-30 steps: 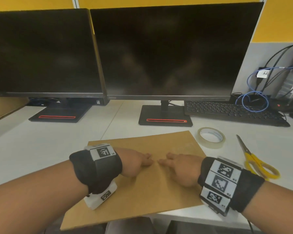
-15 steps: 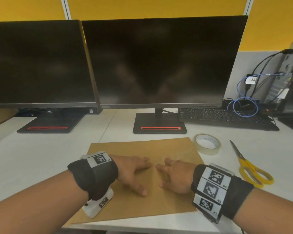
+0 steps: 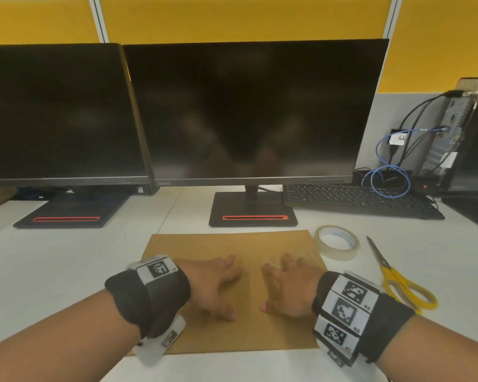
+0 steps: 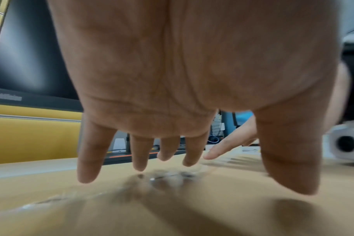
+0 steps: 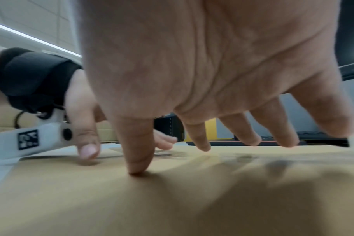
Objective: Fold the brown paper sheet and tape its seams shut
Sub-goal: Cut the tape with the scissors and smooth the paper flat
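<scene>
A brown paper sheet (image 3: 249, 244) lies flat on the white desk in front of the monitors. My left hand (image 3: 213, 285) rests palm down on its left half with fingers spread and straight. My right hand (image 3: 290, 288) lies palm down on the right half, fingers spread too. In the left wrist view the left fingertips (image 4: 87, 177) hover just over the brown paper sheet (image 4: 172, 207). In the right wrist view the thumb tip (image 5: 137, 167) presses the brown paper sheet (image 5: 192, 199). A roll of clear tape (image 3: 337, 242) lies just right of the sheet.
Yellow-handled scissors (image 3: 398, 279) lie right of the tape. Two dark monitors (image 3: 246, 111) on black stands (image 3: 253, 210) rise behind the sheet. A black keyboard (image 3: 356, 199), blue cables (image 3: 387, 177) and a computer case sit at the back right. The desk's front edge runs just below the sheet.
Both hands have drawn apart from fingertips nearly touching at the sheet's middle, and their fingers and thumbs have spread. The head view has tilted up, so the sheet sits lower in the picture.
</scene>
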`<state>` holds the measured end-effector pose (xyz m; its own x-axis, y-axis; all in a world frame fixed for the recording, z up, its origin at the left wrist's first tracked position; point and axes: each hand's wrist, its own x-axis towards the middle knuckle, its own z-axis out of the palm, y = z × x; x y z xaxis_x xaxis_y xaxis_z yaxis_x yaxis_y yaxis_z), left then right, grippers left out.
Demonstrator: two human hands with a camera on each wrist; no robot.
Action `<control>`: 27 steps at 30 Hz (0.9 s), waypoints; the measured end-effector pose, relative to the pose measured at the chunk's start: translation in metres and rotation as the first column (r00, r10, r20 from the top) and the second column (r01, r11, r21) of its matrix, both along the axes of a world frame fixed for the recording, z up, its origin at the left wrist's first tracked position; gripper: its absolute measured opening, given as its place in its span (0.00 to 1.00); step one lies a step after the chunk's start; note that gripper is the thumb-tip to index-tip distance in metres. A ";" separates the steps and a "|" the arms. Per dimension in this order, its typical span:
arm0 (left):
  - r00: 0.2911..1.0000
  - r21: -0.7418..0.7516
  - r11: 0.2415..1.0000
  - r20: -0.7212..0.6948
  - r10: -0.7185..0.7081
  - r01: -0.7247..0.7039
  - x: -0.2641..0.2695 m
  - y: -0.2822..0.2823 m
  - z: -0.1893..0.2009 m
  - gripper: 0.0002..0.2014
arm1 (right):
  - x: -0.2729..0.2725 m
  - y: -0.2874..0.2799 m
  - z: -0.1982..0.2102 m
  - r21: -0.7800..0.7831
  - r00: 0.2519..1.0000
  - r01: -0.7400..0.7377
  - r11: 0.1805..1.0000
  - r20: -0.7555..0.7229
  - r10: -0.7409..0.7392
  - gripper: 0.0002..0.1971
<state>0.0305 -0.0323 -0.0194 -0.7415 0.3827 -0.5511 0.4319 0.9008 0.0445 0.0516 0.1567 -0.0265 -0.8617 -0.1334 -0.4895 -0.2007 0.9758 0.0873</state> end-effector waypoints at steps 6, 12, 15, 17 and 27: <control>1.000 -0.047 0.999 0.013 -0.009 0.010 0.015 -0.003 -0.008 0.51 | -0.006 0.010 0.003 0.002 0.998 0.030 1.000 0.062 -0.030 0.46; 0.999 -0.058 0.997 -0.006 0.047 -0.047 0.024 -0.010 -0.005 0.51 | -0.008 0.002 0.010 0.090 0.997 -0.021 0.996 0.082 0.014 0.43; 0.994 -0.057 0.992 -0.020 0.111 -0.112 0.026 -0.022 -0.006 0.52 | -0.008 0.003 0.011 0.094 0.996 -0.032 0.995 0.085 0.024 0.43; 0.986 -0.075 0.983 -0.023 0.166 -0.167 0.027 -0.034 -0.007 0.53 | -0.008 0.003 0.011 0.083 0.996 -0.032 0.996 0.081 0.025 0.43; 0.929 -0.036 0.929 -0.045 0.366 -0.368 0.028 -0.069 -0.009 0.61 | -0.010 -0.004 0.014 0.052 0.997 -0.019 0.998 0.070 0.015 0.43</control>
